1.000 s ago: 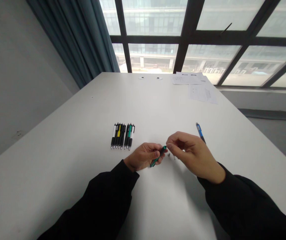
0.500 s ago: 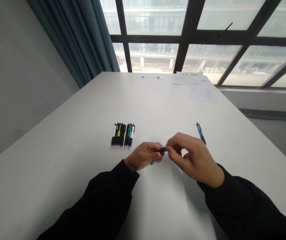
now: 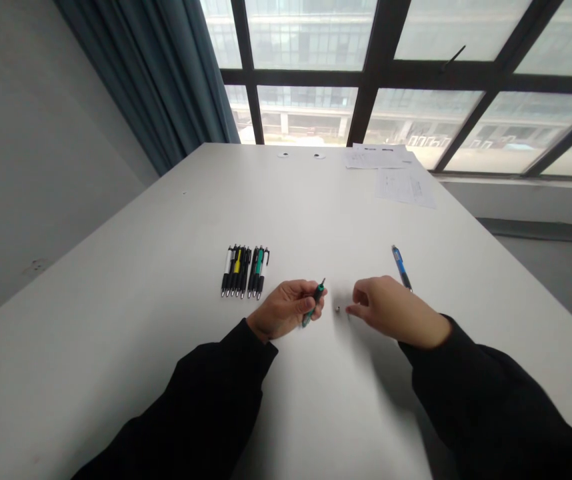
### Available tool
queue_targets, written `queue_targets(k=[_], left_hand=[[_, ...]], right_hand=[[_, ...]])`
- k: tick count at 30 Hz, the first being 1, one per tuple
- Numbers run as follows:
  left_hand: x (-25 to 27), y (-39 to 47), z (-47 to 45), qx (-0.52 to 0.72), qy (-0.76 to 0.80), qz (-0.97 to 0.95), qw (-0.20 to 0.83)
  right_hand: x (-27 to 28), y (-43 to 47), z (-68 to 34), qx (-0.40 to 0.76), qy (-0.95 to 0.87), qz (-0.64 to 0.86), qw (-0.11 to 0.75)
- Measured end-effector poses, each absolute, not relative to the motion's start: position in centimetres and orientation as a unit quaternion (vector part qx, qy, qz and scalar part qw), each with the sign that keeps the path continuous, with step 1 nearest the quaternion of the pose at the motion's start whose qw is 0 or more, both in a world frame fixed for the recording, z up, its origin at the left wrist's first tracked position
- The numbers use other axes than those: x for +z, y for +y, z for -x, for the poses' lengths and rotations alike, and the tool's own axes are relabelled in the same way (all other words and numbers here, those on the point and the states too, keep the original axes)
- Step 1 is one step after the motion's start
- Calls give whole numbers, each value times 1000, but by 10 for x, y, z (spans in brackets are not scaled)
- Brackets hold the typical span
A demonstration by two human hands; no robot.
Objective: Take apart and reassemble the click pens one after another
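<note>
- Right hand (image 3: 391, 310) has been drawn off the green pen (image 3: 317, 295) to near a small metal piece (image 3: 337, 309); its fingers' hold cannot be told.
- Green pen is clasped by left hand (image 3: 286, 309), thin point exposed.

Left hand (image 3: 286, 311) curled in grip, right hand (image 3: 397, 311) apart, fingers (image 3: 360, 299) bent, forearms (image 3: 206, 387) angled inward

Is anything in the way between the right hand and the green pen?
A tiny silvery piece lies on the table between the right hand and the green pen, but it looks too small to block anything. The left hand wraps the pen's middle, leaving the pointed end uncovered.
</note>
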State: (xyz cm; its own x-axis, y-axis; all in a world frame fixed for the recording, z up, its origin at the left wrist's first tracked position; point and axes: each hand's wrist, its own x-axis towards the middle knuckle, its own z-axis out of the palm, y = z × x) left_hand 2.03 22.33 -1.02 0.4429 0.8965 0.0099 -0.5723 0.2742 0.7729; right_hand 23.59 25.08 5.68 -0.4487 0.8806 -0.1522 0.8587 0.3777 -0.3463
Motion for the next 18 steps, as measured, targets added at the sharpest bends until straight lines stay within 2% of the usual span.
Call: queue_targets(k=[2, 4, 12, 15, 18], left_hand=[[-9, 223, -21, 482, 218, -357, 770], [-8, 222, -23, 484, 216, -353, 771], [-7, 222, -23, 463, 219, -340, 789], [-10, 222, -22, 457, 213, -329, 798], [-12, 221, -22, 444, 204, -332, 807]], right_hand=[[45, 252, -233, 154, -822, 545, -58], [38, 252, -231, 152, -820, 544, -93], [40, 250, -232, 154, -831, 523, -107], [46, 252, -233, 171, -834, 520, -67], [58, 255, -236, 248, -819, 511, 80]])
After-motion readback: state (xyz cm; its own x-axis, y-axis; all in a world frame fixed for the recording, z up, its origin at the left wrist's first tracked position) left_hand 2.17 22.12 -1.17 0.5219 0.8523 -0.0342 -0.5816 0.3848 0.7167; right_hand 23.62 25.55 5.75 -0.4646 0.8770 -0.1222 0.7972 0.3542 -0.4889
